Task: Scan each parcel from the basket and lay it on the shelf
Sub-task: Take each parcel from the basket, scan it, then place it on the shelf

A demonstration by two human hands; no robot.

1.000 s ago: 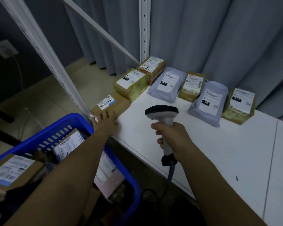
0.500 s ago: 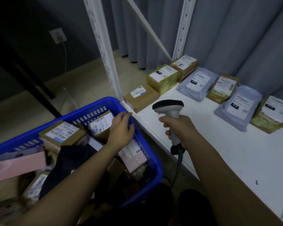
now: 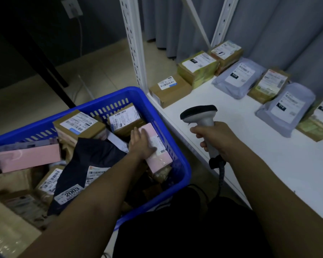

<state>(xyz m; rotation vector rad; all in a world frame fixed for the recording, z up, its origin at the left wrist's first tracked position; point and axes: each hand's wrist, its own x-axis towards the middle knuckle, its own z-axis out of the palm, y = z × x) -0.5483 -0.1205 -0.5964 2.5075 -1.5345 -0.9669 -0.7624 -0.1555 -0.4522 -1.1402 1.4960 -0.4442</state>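
The blue basket (image 3: 183, 164) at lower left holds several parcels. My left hand (image 3: 140, 144) reaches into its right side and grips a pink parcel (image 3: 162, 162) that leans against the basket wall; my thumb lies across its white label. My right hand (image 3: 216, 138) holds a grey barcode scanner (image 3: 198, 113) upright by its handle above the front edge of the white shelf (image 3: 268, 164), the scanner's head turned towards the basket. Several labelled parcels lie along the back of the shelf, among them a brown box (image 3: 170, 90) at the left corner and a grey mailer bag (image 3: 237, 79).
Other parcels in the basket include a brown box (image 3: 78, 125), a second pink box (image 3: 30, 158) and a black bag (image 3: 86, 164) tagged 2003. A white shelf upright (image 3: 134, 43) stands just behind the basket. The scanner's cable (image 3: 221, 175) hangs down off the shelf edge.
My left hand left the brown box on the shelf corner, went down into the basket and took hold of the pink parcel. The view swung left. My right hand kept the scanner still.
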